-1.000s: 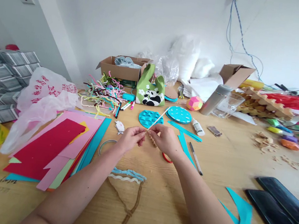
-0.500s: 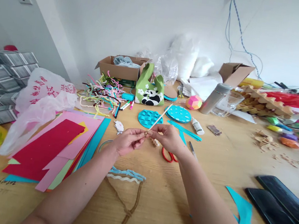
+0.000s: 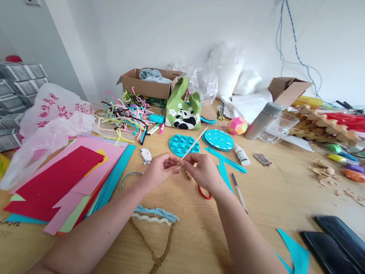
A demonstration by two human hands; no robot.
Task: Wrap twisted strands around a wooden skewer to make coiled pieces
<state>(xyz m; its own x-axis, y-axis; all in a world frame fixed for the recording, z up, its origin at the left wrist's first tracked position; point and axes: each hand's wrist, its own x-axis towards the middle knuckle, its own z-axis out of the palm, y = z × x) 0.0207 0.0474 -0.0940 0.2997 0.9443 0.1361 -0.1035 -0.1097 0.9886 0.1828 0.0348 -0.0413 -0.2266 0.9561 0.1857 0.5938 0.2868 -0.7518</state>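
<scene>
Between the fingertips of both hands is a thin cream pipe cleaner (image 3: 193,143), its free end slanting up and to the right. My left hand (image 3: 161,170) pinches it near the lower end, which the fingers hide. Pressed close against that hand, my right hand (image 3: 203,170) is closed in a pinch on the same strand. Just below the hands lies a small beige twisted piece (image 3: 189,175), partly covered. Red-handled scissors (image 3: 205,192) rest under my right wrist, mostly hidden. Nearer me are wavy blue and white pipe cleaners (image 3: 157,212) and a brown cord (image 3: 157,261).
Coloured paper sheets (image 3: 59,178) lie left. Beyond the hands are blue discs (image 3: 218,140), a glue bottle (image 3: 242,155), a green panda bag (image 3: 183,112) and a pipe-cleaner pile (image 3: 127,113). At right are a pen (image 3: 239,192), a grey flask (image 3: 264,121) and dark phones (image 3: 329,255).
My right hand has shifted slightly left and closer to my left hand, and both have turned a little. More of the pen and less of the scissors shows.
</scene>
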